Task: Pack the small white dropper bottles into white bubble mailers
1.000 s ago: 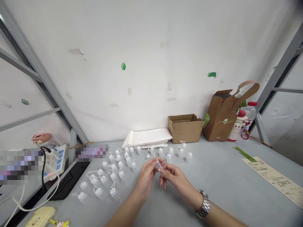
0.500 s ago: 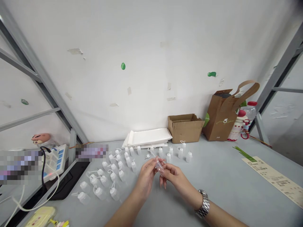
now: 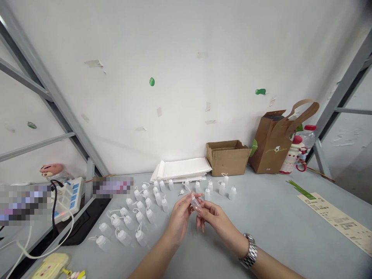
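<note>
Both hands meet over the grey table, pinching one small clear squeeze bottle between them. My left hand grips its upper end with closed fingers. My right hand, with a metal watch at the wrist, holds the lower part. To the left of my hands several small white squeeze bottles with tethered caps stand on the table. A few more bottles stand just beyond my hands.
A stack of white bags lies by the wall, beside an open cardboard box and a brown paper bag. A printed paper strip lies at right. A power strip with cables sits at left.
</note>
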The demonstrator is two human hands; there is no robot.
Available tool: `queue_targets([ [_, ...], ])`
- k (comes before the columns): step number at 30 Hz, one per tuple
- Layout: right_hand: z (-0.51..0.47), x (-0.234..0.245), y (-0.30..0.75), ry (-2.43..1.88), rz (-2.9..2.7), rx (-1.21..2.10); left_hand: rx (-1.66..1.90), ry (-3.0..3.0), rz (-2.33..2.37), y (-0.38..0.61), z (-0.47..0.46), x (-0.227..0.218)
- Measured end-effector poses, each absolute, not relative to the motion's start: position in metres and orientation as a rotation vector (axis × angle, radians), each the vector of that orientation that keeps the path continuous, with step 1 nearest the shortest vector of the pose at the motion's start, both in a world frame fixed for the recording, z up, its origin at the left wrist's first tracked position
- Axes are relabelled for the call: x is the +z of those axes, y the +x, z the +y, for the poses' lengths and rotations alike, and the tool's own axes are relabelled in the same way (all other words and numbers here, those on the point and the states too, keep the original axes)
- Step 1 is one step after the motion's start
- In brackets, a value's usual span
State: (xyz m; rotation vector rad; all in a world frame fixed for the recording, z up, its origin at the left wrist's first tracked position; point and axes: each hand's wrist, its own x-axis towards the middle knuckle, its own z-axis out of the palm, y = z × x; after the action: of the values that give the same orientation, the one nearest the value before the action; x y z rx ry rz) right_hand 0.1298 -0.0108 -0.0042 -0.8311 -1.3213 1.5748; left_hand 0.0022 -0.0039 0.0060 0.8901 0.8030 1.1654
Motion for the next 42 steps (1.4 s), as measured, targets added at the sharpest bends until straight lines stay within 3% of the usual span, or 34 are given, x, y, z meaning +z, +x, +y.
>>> queue_targets([
  [42,-0.0106,-0.0066,0.1292,-0.776,-1.318,1.577,1.155,0.931,0.743,0.0013,-0.0054,0.0064],
])
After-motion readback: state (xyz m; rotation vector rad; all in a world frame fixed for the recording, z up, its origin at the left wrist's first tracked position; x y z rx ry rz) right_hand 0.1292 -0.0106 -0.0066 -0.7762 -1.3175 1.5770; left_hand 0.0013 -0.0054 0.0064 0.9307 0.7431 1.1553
